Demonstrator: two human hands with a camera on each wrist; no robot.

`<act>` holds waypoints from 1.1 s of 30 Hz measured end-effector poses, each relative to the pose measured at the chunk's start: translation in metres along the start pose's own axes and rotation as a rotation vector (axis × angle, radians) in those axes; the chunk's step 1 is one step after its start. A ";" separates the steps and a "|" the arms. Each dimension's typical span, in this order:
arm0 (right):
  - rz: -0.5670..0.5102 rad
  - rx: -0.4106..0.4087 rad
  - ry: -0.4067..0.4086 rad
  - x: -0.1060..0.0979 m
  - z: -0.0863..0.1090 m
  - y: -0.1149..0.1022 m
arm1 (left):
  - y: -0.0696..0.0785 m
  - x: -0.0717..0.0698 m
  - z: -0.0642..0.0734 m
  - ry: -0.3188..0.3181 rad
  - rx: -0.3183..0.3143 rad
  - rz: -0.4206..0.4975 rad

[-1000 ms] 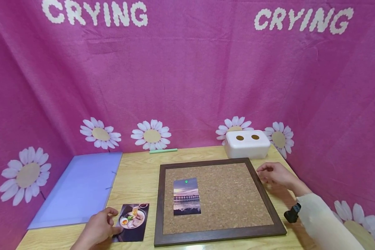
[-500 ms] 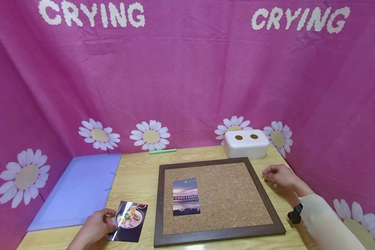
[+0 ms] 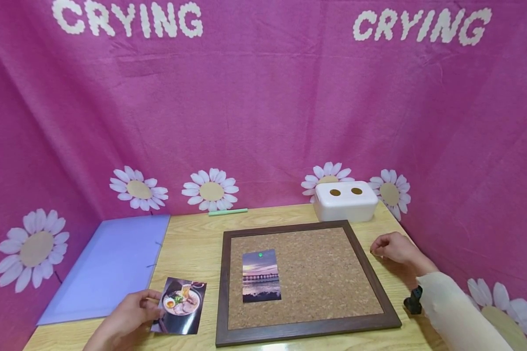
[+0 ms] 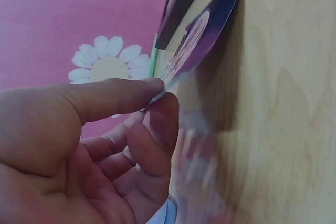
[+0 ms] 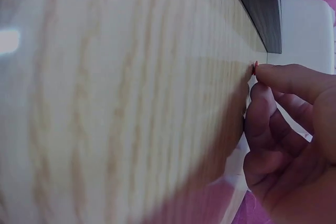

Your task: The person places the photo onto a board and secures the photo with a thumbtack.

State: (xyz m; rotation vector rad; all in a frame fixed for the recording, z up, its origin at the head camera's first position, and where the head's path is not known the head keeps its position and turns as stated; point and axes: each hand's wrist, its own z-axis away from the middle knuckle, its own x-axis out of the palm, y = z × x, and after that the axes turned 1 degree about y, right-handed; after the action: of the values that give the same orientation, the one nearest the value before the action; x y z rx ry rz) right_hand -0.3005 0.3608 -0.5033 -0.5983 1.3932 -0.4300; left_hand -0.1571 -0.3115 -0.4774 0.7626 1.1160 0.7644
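Note:
My left hand [image 3: 129, 316] pinches the lower left edge of a glossy photo of a noodle bowl [image 3: 182, 307]. In the left wrist view the photo [image 4: 210, 35] is lifted off the table and slightly bowed, between thumb and index finger. To the right of the framed cork board, my right hand [image 3: 397, 248] is low over the table, fingers curled. At its thumb tip in the right wrist view is a small red thumbtack [image 5: 255, 68], seen edge-on and mostly hidden. A pier photo [image 3: 261, 282] hangs on the cork board [image 3: 325, 278] by a green thumbtack [image 3: 260, 255].
A pale blue folder [image 3: 110, 268] lies at the left. Along the back are a green pen [image 3: 228, 212] and a white box [image 3: 347, 204] with two round holes. Pink flowered cloth [image 3: 254, 107] surrounds the wooden table [image 3: 189, 243] at the back and sides.
The noodle photo has come up off the table in my left hand, which shifted slightly left. My right hand moved away from the board's frame, and its fingers closed at the small thumbtack.

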 end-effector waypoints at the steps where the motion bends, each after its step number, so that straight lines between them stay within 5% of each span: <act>1: 0.012 0.001 0.002 0.000 0.000 0.000 | 0.001 -0.001 -0.001 -0.013 0.008 0.011; 7: -0.031 0.021 0.003 -0.007 -0.001 -0.005 | 0.010 -0.004 -0.006 -0.045 0.038 0.097; 16: -0.119 0.026 0.063 -0.021 0.000 -0.020 | 0.036 0.006 -0.017 -0.006 0.020 0.186; 33: -0.231 -0.074 0.115 -0.031 0.000 -0.049 | 0.085 0.064 -0.052 -0.035 0.008 0.291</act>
State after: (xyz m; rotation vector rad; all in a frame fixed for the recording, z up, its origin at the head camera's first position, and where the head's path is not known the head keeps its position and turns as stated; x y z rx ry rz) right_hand -0.3016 0.3414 -0.4489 -0.8098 1.4596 -0.6077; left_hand -0.2029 -0.2057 -0.4501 0.9550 0.9878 0.9866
